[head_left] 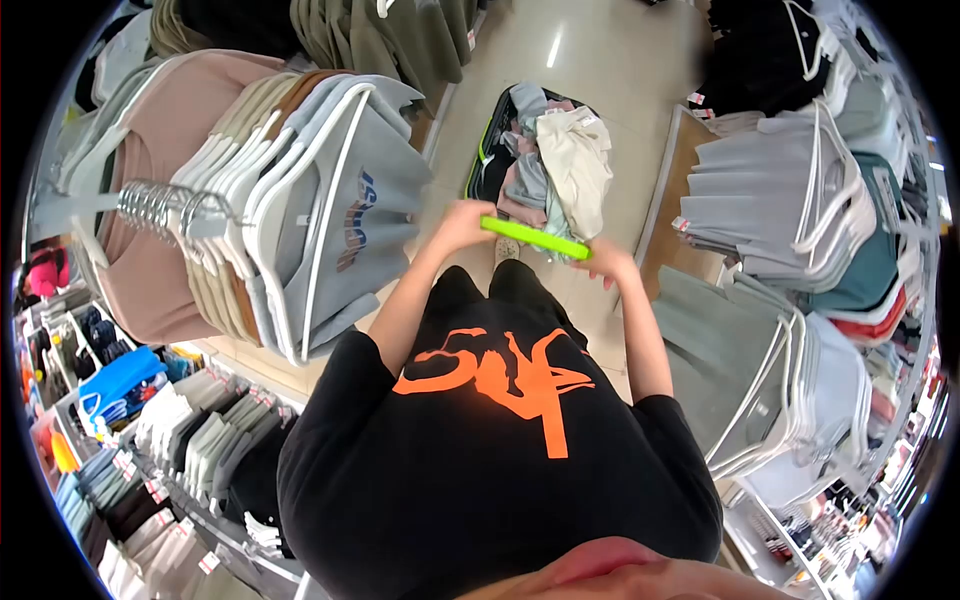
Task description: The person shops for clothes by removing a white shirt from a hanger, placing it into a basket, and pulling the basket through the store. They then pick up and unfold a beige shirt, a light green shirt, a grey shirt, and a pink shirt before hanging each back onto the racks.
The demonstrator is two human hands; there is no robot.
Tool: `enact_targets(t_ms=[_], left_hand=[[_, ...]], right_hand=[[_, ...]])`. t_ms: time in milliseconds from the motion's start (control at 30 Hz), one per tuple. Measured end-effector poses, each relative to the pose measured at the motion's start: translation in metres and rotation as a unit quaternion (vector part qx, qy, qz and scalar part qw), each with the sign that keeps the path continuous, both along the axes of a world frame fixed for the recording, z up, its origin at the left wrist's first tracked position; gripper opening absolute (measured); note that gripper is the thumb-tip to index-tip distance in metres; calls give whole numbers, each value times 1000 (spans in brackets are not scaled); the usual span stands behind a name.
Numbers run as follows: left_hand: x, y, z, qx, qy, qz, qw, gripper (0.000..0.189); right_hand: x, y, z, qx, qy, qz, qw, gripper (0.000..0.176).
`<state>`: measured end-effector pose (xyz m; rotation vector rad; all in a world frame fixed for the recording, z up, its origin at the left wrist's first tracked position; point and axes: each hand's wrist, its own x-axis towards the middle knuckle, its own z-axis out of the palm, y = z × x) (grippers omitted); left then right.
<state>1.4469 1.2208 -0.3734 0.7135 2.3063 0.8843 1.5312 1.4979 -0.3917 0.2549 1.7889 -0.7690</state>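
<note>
A bright green bar (536,238), perhaps a handle, spans the space between my two hands. My left hand (465,226) is closed round its left end. At the other end, my right hand (608,262) has its fingers wrapped against the bar. Just beyond it on the floor is a dark basket with green trim (484,150), heaped with clothes. A cream garment (576,160) lies on the right of the heap, beside grey, pink and black ones.
Grey, beige and pink tops (330,200) hang on white hangers at the left. More racks of grey garments (740,190) line the right side. Pale tiled floor (560,50) runs between them. Folded clothes (190,430) fill shelves at the lower left.
</note>
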Motion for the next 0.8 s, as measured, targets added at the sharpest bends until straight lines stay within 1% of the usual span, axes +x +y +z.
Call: enact_targets(t_ms=[33,100,133,233,333,433,500,533,567,600,633,700,733,800], left_hand=[[-15,9,-6,-10,42,5,999,19],[-33,27,-19,-20,112,63,992,15],[-43,35,-25,-25,147,88,985,14],[-78,55,-41,-41,201,126,971,14],[-122,72,-59,-28,206,123,970,16],[-164,97,-71,-16,202,126,971,14],[-193,110,-94,-9,189,114,975,15],[-207,118,-105,3,191,108,976,15],[-220,126,-116,16,192,105,976,15],[-232,132,-125,-8,200,84,976,16],[-238,138,-134,-11,218,106,970,20],[-248,149,-154,-18,257,156,954,29],[-247,150,-165,-34,240,152,958,45],[-248,156,-176,-9,266,163,950,50]], right_hand=[[-27,6,0,7,-25,25,999,37],[-68,19,10,7,-40,50,998,31],[-82,25,-1,14,-32,50,998,30],[-119,39,-24,50,-6,62,997,29],[-149,50,-24,89,66,68,992,29],[-164,72,-69,149,226,89,959,21],[-178,78,-95,267,287,47,919,22],[-184,82,-103,326,317,28,890,23],[-188,84,-112,321,321,-52,889,30],[-195,79,-113,313,327,-128,883,38],[-201,74,-113,303,331,-199,871,46],[-202,63,-114,300,433,-215,822,62],[-198,58,-116,294,482,-220,795,70],[-183,51,-130,273,439,-238,822,74]])
